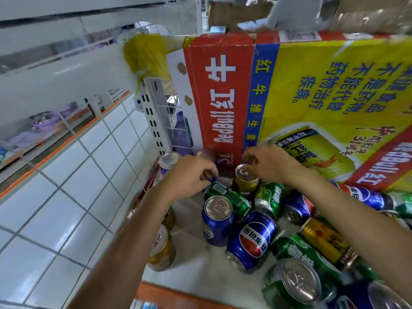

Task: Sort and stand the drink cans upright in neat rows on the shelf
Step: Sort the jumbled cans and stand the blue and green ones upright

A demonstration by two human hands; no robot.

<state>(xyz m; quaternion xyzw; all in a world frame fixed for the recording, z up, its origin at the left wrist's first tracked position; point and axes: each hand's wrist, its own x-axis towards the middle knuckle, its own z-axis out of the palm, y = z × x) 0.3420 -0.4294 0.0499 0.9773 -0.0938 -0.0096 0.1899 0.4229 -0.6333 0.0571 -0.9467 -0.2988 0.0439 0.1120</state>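
Several drink cans lie jumbled on the white shelf: blue Pepsi cans, green cans and gold cans. One blue can stands upright in the middle. My left hand is curled around a small blue can at the back, mostly hidden under my fingers. My right hand hovers over an upright gold can, fingertips at its top rim. Two gold cans stand at the shelf's left edge, and another upright can stands further back.
A large red and yellow Red Bull carton stands at the back of the shelf, right behind my hands. A white perforated shelf upright rises at the left. White tiled floor lies below, left of the shelf's orange front edge.
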